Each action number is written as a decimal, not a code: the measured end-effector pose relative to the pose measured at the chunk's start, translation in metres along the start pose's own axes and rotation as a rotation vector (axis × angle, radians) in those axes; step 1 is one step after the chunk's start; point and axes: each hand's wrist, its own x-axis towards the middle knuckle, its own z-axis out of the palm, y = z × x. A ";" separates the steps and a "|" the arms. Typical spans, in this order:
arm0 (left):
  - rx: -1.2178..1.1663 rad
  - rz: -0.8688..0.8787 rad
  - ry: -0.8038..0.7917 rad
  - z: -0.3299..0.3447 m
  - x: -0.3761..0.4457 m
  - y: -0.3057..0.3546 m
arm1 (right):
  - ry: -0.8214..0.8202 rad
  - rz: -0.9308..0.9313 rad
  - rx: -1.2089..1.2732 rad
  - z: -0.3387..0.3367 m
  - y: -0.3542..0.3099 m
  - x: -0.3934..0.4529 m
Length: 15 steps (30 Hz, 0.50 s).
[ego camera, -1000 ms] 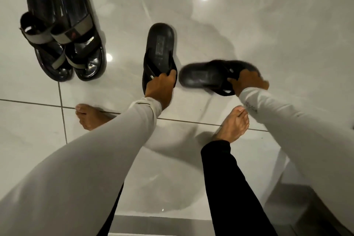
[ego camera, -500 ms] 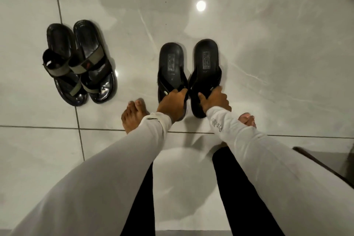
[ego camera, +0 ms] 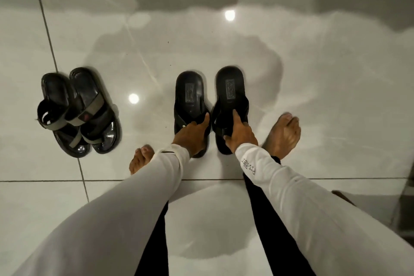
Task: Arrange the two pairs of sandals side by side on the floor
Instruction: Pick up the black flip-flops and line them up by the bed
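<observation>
Head view: the left hand (ego camera: 192, 134) grips the near end of the left black flip-flop (ego camera: 190, 105), and the right hand (ego camera: 240, 135) grips the right black flip-flop (ego camera: 230, 101) just beside it. Well apart to the left, the strapped sandal pair (ego camera: 78, 112) lies touching on the white tiled floor (ego camera: 313, 87).

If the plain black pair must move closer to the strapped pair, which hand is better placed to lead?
Probably the left hand: it rests on the plain black flip-flop nearer the grey-strapped black sandals; the right hand is farther away.
</observation>
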 end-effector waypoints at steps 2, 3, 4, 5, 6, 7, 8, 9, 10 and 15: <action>-0.013 -0.014 0.042 -0.014 0.015 0.021 | 0.005 -0.022 0.009 -0.025 0.007 0.013; -0.019 -0.021 0.062 -0.020 0.023 0.033 | 0.011 -0.026 0.018 -0.039 0.010 0.019; -0.023 -0.026 0.079 -0.028 0.032 0.046 | 0.015 -0.026 0.025 -0.053 0.014 0.026; -0.025 -0.026 0.091 -0.036 0.040 0.060 | 0.024 -0.025 0.029 -0.068 0.018 0.034; -0.023 -0.023 0.101 -0.043 0.048 0.074 | 0.034 -0.024 0.032 -0.083 0.023 0.041; -0.021 -0.019 0.113 -0.050 0.056 0.086 | 0.044 -0.024 0.037 -0.096 0.027 0.047; -0.019 -0.012 0.124 -0.057 0.064 0.100 | 0.052 -0.022 0.042 -0.112 0.032 0.054; -0.017 -0.006 0.132 -0.063 0.072 0.113 | 0.061 -0.021 0.043 -0.127 0.038 0.061; -0.018 0.001 0.140 -0.069 0.079 0.127 | 0.069 -0.020 0.039 -0.142 0.045 0.067; -0.019 0.034 0.155 -0.089 0.106 0.185 | 0.086 -0.015 -0.006 -0.201 0.075 0.091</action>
